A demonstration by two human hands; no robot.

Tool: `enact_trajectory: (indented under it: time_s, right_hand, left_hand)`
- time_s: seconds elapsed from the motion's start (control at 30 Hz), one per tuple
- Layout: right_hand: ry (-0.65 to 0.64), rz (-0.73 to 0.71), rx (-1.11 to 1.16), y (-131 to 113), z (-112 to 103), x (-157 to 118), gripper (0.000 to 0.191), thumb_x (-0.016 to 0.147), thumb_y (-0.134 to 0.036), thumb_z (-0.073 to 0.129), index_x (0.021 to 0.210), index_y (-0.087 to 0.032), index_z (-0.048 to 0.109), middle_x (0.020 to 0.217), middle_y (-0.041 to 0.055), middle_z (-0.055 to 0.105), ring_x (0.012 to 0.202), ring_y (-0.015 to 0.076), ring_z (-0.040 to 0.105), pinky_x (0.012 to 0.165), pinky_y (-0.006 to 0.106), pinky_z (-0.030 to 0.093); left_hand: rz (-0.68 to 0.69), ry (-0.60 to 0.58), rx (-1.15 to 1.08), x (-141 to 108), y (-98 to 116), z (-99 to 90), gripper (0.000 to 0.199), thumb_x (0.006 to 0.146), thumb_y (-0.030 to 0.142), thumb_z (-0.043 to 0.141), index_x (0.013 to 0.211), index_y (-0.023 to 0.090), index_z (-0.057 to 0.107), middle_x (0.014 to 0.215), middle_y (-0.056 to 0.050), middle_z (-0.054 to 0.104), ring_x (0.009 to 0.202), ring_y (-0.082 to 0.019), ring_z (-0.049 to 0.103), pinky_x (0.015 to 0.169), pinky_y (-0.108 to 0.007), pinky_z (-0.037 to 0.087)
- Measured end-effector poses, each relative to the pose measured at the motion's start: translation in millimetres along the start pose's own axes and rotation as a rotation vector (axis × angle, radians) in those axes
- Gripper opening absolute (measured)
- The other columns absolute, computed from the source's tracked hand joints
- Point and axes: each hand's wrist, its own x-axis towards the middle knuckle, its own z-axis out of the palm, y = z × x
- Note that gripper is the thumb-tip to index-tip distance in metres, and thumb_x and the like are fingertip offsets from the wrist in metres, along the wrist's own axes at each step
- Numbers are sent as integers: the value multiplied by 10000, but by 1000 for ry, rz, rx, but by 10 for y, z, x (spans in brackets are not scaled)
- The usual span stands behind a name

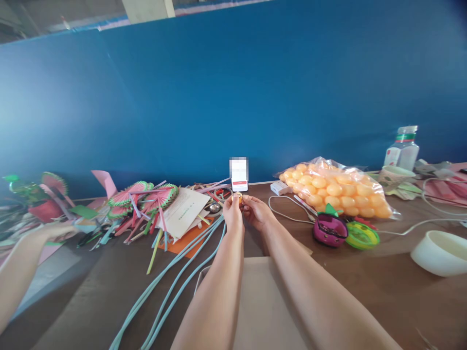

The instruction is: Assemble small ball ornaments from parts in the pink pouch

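My left hand [232, 211] is closed, its fingertips pinching a small round yellow object [238, 195] whose kind is too small to make out. Close beside it, my right hand [258, 213] has its fingers curled together near the same object; what they pinch, if anything, is mostly hidden. Just beyond both hands a phone [240, 184] stands upright with a lit, partly blurred screen. Under my forearms lies a flat beige board or box lid [266, 301].
Left are light-blue cords [164, 272], paper strips, watermelon-patterned fans [160, 198], a white sheet [184, 212] and another person's arm [22, 267]. Right are a bag of orange balls [333, 189], a purple basket [330, 229], a yellow-green basket [362, 235], a white bowl [440, 253] and a bottle [403, 148].
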Motion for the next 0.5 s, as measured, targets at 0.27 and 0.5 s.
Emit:
enact_trajectory:
  time_s: [0.27,0.5]
  right_hand:
    - [-11,-10,13,-2,0,2,194,717,-232,774,788,-145,616,654,-18,553,480,34,415,388,114,335]
    - [0,-9,-7,-2,6,1,219,703,-251,783,801,-143,619,657,-17,554,476,34,410,391,125,321]
  left_hand:
    - [37,-11,21,-10,10,0,354,684,440,699,836,128,629,656,-4,588,554,-100,534,536,-222,405]
    - [34,-3,25,-12,17,9,364,678,445,704,846,132,625,678,-8,596,559,-103,545,537,-223,410]
